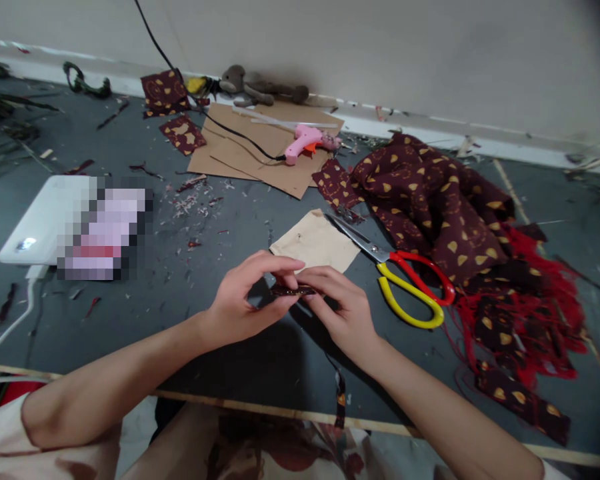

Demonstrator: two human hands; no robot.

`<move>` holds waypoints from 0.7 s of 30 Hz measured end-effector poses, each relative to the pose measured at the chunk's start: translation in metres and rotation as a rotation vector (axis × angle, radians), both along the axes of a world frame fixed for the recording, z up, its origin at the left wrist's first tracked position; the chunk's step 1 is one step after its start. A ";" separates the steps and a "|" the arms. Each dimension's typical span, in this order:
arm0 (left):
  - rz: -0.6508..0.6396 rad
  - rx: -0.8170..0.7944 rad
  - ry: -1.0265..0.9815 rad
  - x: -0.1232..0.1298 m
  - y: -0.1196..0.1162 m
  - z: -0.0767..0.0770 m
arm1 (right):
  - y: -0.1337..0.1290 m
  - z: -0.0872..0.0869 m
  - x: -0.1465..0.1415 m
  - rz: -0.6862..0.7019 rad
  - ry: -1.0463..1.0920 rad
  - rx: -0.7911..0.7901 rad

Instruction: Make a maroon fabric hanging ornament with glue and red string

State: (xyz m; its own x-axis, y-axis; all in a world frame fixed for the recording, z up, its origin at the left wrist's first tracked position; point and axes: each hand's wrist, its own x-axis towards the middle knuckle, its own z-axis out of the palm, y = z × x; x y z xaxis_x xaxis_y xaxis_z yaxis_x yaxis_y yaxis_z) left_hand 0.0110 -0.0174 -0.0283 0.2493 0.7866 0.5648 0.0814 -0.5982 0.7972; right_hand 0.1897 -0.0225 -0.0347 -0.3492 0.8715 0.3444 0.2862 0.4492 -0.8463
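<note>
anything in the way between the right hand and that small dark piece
Nothing visible: the right hand has its fingertips on the small dark piece, which the left hand also holds. The scissors lie off to the right.

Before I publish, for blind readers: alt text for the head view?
A person's left hand and right hand hold a small dark piece over a grey table. Scissors and a cream square lie nearby, maroon cloth to the right, a pink glue gun on cardboard behind.
</note>
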 end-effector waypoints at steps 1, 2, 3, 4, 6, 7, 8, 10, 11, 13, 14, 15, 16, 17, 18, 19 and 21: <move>-0.002 0.003 0.004 0.000 0.000 0.000 | 0.000 0.000 0.000 0.001 0.002 -0.003; -0.004 0.007 0.007 -0.001 0.000 -0.001 | 0.000 0.000 0.000 0.002 0.005 -0.003; -0.007 0.009 0.010 -0.001 0.000 -0.001 | 0.000 0.000 0.000 0.002 0.007 -0.002; -0.013 0.008 0.014 -0.001 0.000 -0.001 | 0.000 0.000 0.000 0.002 0.007 -0.002; -0.028 0.001 0.035 -0.001 0.001 0.001 | 0.000 0.001 0.000 -0.001 0.005 -0.004; -0.034 -0.001 0.056 0.000 0.002 0.001 | 0.000 0.001 0.000 -0.004 0.004 -0.003; -0.036 0.001 0.082 0.000 0.003 0.002 | 0.000 0.002 0.000 -0.007 0.004 0.000; -0.024 0.017 0.125 0.001 0.005 0.004 | 0.000 0.002 0.000 -0.008 0.009 0.013; -0.013 0.024 0.135 0.001 0.006 0.004 | 0.000 0.003 0.000 -0.006 0.012 0.022; 0.008 0.013 0.115 0.002 0.007 0.005 | 0.000 0.003 0.000 0.003 0.010 0.025; 0.017 -0.009 0.088 0.001 0.007 0.005 | 0.000 0.002 0.000 0.003 0.001 0.020; 0.024 -0.040 0.054 0.001 0.007 0.005 | 0.001 0.001 0.000 -0.002 -0.027 0.019; 0.028 -0.078 0.017 0.001 0.006 0.005 | 0.002 0.000 0.001 -0.010 -0.087 0.026; 0.030 -0.120 -0.023 0.000 0.006 0.005 | 0.004 -0.002 0.002 -0.020 -0.177 0.043; 0.033 -0.163 -0.061 0.000 0.006 0.004 | 0.006 -0.004 0.003 -0.029 -0.294 0.064; 0.035 -0.202 -0.099 -0.001 0.006 0.003 | 0.009 -0.006 0.005 -0.031 -0.421 0.086; 0.038 -0.266 -0.179 -0.002 0.006 0.001 | 0.013 -0.009 0.008 -0.004 -0.642 0.100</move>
State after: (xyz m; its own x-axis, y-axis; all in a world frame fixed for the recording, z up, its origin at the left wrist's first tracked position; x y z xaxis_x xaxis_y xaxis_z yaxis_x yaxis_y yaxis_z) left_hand 0.0085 -0.0114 -0.0268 0.1328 0.9195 0.3701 -0.0558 -0.3659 0.9290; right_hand 0.1979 -0.0095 -0.0442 -0.5097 0.8476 0.1479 0.7229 0.5151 -0.4606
